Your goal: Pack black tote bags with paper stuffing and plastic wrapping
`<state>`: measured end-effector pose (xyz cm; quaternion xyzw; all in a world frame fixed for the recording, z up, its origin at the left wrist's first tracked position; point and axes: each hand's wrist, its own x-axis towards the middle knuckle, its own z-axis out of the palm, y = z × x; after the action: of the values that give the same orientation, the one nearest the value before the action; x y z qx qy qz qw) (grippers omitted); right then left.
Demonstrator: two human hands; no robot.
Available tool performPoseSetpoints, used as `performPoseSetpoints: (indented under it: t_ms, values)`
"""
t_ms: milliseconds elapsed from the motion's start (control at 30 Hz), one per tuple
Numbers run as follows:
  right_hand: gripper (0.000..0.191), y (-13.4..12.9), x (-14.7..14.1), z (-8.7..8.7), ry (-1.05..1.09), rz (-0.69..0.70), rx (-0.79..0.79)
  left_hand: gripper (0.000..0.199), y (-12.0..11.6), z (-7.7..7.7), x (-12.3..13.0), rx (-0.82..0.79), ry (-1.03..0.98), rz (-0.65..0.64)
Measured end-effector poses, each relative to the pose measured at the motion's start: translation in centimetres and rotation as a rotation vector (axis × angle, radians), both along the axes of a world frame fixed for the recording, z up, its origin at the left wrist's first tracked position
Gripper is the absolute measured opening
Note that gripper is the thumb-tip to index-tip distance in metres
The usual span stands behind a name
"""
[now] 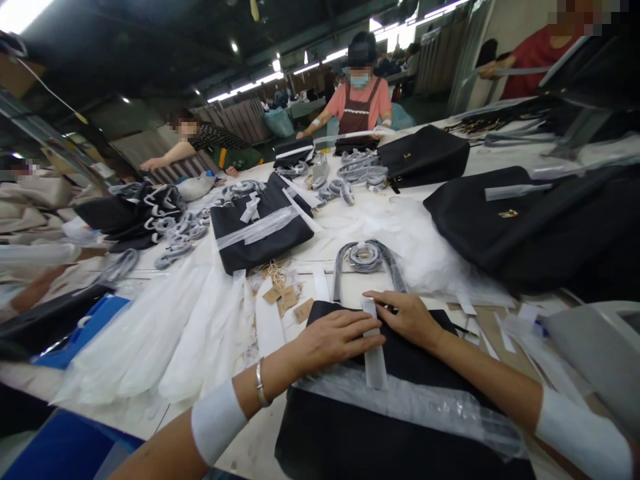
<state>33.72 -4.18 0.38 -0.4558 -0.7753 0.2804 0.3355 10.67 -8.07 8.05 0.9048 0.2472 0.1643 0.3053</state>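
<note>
A black handbag (340, 427) lies in front of me, with a clear plastic band (430, 400) across its front. A white packing strip (375, 370) runs up from that band over the bag's upper edge. My left hand (343, 333) lies over the strip, its fingers stretched out flat and touching it. Fingers bent, my right hand (410, 321) has the strip's upper end at its fingertips near the top edge of the bag. Beyond the bag, its wrapped handle (395, 267) arches around a coiled, wrapped strap (364, 257) on the table.
White plastic bags (140, 340) lie to the left beside brown paper tags (287, 297). Another black handbag (263, 233) stands ahead, and a larger black bag (480, 220) is at right. Crumpled white padding (400, 233) lies between. A grey machine (595, 340) borders the right. Co-workers stand across the table.
</note>
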Motion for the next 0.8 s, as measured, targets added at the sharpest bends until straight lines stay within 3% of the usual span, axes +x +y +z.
performPoseSetpoints:
  t_ms: [100,200,400,500,667,800]
  values:
    - [0.031,0.4,0.1,0.1,0.042,0.036,-0.008,0.035,0.9,-0.2,1.3,-0.109,-0.061,0.048]
    - [0.029,0.7,0.3,0.3,0.117,0.058,-0.043,0.028,2.0,-0.7,2.4,-0.191,-0.173,0.205]
    - [0.027,0.7,0.6,0.8,0.195,0.066,-0.098,0.026,4.2,-2.5,3.8,-0.049,-0.265,0.375]
    - [0.025,0.6,0.6,0.5,0.169,0.08,-0.057,0.022,5.0,-3.2,4.3,-0.086,-0.267,0.472]
    - [0.025,0.7,0.5,0.5,0.13,0.067,-0.061,0.024,5.3,-3.9,4.8,-0.268,-0.258,0.492]
    - [0.024,0.3,0.8,2.0,0.003,0.036,-0.041,0.023,5.5,-4.4,4.5,-0.262,-0.234,0.558]
